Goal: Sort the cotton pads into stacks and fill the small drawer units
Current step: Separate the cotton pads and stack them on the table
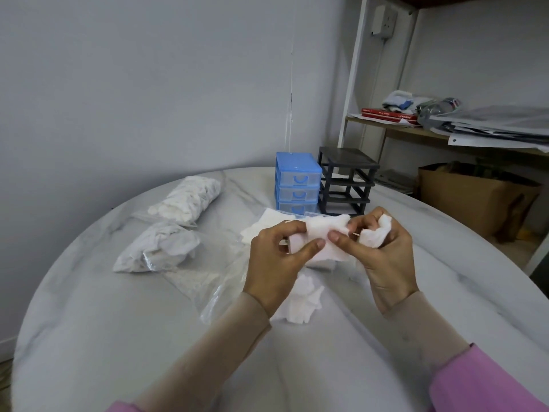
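Both hands pinch one cotton pad (312, 233) above the table's (89, 322) middle; the right hand (383, 251) also clutches crumpled pads (375, 233), and the left hand (276, 257) hides the pad's lower left corner.

My left hand (276, 257) and right hand (383, 251) were raised close together, palms facing me, thumbs nearly touching, fingers curled and pinching.

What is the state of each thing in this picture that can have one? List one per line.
Left hand: pinches the flat cotton pad.
Right hand: pinches the same pad, crumpled pads in its palm.
Blue drawer unit: three drawers shut.
Black drawer frame: drawers out.
Two pad bags: full, lying down.
Clear bag: flat.
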A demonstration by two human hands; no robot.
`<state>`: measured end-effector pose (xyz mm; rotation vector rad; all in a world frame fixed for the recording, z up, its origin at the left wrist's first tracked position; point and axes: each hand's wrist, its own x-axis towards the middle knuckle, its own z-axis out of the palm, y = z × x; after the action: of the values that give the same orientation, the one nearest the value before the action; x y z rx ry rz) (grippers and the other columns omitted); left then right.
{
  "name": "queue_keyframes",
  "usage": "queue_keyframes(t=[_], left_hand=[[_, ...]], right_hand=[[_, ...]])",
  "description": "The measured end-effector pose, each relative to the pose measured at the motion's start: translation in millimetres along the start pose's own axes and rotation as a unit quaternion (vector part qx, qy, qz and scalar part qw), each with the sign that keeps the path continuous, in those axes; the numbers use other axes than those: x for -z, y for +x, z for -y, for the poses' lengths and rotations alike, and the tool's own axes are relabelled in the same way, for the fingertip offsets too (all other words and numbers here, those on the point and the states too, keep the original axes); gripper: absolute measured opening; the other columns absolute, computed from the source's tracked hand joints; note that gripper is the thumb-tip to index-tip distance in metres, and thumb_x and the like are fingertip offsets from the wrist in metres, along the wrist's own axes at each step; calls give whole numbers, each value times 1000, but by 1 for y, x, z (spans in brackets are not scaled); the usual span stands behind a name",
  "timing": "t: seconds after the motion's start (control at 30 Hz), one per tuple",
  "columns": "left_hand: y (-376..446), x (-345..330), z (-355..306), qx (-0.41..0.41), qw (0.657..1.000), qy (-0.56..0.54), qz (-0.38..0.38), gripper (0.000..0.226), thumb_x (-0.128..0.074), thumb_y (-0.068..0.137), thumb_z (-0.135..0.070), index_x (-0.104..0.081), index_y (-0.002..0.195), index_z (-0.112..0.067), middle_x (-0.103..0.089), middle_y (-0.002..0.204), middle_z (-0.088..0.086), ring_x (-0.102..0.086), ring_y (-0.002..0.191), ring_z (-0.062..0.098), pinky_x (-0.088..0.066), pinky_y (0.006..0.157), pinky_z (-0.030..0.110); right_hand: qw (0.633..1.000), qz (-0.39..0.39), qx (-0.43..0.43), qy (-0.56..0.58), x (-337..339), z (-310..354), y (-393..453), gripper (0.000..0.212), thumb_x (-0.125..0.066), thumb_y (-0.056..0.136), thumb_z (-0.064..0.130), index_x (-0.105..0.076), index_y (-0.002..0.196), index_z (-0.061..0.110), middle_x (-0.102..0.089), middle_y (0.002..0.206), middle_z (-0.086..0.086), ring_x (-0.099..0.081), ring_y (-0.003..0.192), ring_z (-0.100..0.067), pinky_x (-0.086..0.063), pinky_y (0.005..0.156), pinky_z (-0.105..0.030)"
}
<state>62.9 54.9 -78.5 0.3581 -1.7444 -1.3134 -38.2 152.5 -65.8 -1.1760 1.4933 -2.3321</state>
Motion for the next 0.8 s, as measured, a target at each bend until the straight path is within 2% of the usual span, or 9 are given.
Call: queue_keyframes(t=[0.1,0.23,0.3,0.37,0.47,0.57,0.63,0.7,0.8], left_hand=[[1,2,2,-12,1000,8,-9,10,-75,76,-9,-72,85,-10,-70,82,-1,-64,77,8,-52,72,24],[1,4,1,-12,1000,-4,5,12,-70,80,-5,-72,85,-15,-70,82,-5,-63,80,8,-50,73,21],[2,4,1,-9,1000,-2,6,13,-70,80,-6,-72,86,-17,-70,84,-6,-64,82,9,-50,75,22],[2,3,2,-5,1000,6,-7,13,-73,77,-9,-71,87,-17,-70,86,-5,-63,83,9,-52,77,25],[0,3,-1,-2,1000,11,-13,22,-76,74,-12,-68,81,-30,-68,83,-14,-62,80,1,-50,73,16],[-1,4,-3,-12,1000,19,9,24,-75,75,-8,-70,83,-30,-70,87,-12,-63,84,2,-50,75,18],[-1,5,-2,-15,999,29,12,25,-73,77,-7,-70,81,-31,-70,86,-13,-64,86,4,-51,77,22],[1,6,-1,-15,999,40,4,28,-71,79,-6,-69,78,-34,-70,82,-17,-64,84,2,-50,76,21],[1,6,1,-11,998,59,3,37,-62,82,2,-69,78,-35,-69,82,-19,-62,85,1,-49,77,20]], right_hand=[[1000,15,16,-16,0,0,0,41,-71,63,-17,-46,66,14,-56,74,4,-58,71,-8,-54,75,-27],[998,51,1,-22,1,-1,0,41,-71,66,-13,-58,60,25,-67,90,-9,-66,86,-18,-56,80,-32],[998,50,2,-44,0,0,-2,38,-71,68,-12,-57,61,23,-67,87,-15,-65,83,-17,-56,78,-30],[998,42,-8,-40,0,0,-1,36,-70,70,-12,-60,61,21,-65,82,-12,-64,79,-14,-55,77,-28],[997,30,-61,26,2,0,2,44,-68,71,-13,-65,56,28,-62,73,1,-60,76,-13,-52,68,-25],[991,16,-97,92,4,0,5,50,-56,77,-16,-62,51,26,-60,68,2,-58,73,-14,-49,61,-19],[991,6,-87,101,5,1,5,50,-56,76,-17,-62,51,26,-62,67,3,-58,73,-14,-49,63,-19],[993,17,-66,95,3,2,5,36,-62,67,-10,-60,53,23,-63,67,4,-60,72,-13,-50,67,-20],[995,19,-42,87,3,1,4,38,-61,67,-18,-43,63,15,-62,67,0,-64,74,-15,-52,72,-23]])
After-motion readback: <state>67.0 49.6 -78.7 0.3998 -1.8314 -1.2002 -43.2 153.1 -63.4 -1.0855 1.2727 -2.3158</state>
